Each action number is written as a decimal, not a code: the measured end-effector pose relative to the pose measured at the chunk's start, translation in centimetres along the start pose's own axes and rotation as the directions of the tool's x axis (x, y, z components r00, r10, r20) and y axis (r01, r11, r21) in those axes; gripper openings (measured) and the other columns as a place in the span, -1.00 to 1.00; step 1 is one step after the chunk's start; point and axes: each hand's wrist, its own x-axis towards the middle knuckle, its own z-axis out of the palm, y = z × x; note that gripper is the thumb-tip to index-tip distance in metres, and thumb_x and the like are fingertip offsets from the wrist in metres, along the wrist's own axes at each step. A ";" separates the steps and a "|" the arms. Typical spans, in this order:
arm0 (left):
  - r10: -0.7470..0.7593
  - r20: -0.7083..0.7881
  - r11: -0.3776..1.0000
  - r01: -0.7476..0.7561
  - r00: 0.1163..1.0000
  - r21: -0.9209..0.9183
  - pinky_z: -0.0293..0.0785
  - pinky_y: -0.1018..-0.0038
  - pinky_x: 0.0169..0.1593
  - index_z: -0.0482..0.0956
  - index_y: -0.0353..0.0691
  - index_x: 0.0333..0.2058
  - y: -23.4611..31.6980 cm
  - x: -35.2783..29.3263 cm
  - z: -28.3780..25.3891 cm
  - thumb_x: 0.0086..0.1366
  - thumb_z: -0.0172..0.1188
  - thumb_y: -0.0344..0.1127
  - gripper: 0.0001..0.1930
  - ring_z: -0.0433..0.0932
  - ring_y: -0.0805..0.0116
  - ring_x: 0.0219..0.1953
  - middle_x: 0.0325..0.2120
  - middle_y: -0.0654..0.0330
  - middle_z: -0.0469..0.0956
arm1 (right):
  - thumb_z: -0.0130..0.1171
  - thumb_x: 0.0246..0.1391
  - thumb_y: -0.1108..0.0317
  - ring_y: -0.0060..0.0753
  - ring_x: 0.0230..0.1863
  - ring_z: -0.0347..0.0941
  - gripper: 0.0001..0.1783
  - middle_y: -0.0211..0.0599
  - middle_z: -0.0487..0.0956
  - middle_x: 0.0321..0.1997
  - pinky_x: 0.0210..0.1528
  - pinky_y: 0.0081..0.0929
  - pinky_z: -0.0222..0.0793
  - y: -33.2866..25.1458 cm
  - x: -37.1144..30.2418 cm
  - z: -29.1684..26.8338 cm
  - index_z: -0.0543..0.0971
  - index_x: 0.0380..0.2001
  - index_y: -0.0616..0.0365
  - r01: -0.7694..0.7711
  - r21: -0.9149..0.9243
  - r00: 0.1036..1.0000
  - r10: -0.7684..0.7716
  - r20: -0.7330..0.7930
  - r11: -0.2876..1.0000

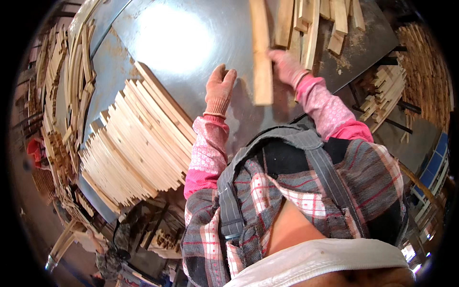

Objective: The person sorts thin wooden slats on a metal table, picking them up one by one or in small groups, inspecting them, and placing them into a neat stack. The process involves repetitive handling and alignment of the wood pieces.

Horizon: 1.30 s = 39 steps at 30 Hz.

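Note:
My right hand [288,68], in a salmon-coloured work glove, has its fingers closed on the right edge of a wooden board [262,62]. This board is long and pale and points away from me over the shiny metal table [186,81]. To the left of it my left hand [221,91], gloved alike, hovers above the metal with thumb and fingers apart and nothing in them. A wide row of pale wooden strips [138,138] lies side by side just left of my left forearm. Pink patterned sleeves cover both forearms.
More loose boards [311,24] lie at the table's far right, with sawdust near them. Stacked wood [425,71] stands beyond the right edge, and long strips [76,71] are piled at the far left. Another person in a camouflage sleeve [109,263] is at the lower left.

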 end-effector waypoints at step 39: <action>-0.106 -0.303 0.975 0.158 0.947 0.154 0.49 0.07 0.12 0.40 -0.25 0.04 -4.4 0.1 0.5 0.07 0.46 -0.18 -0.39 0.56 -0.25 0.06 0.03 -0.23 0.51 | 0.22 0.16 0.13 -0.06 -0.19 0.65 -0.58 0.02 0.70 -0.20 -0.10 -0.16 0.52 -10.3 -5.4 -6.9 0.63 -0.07 0.24 -0.421 -0.302 0.805 0.200 -0.558 0.855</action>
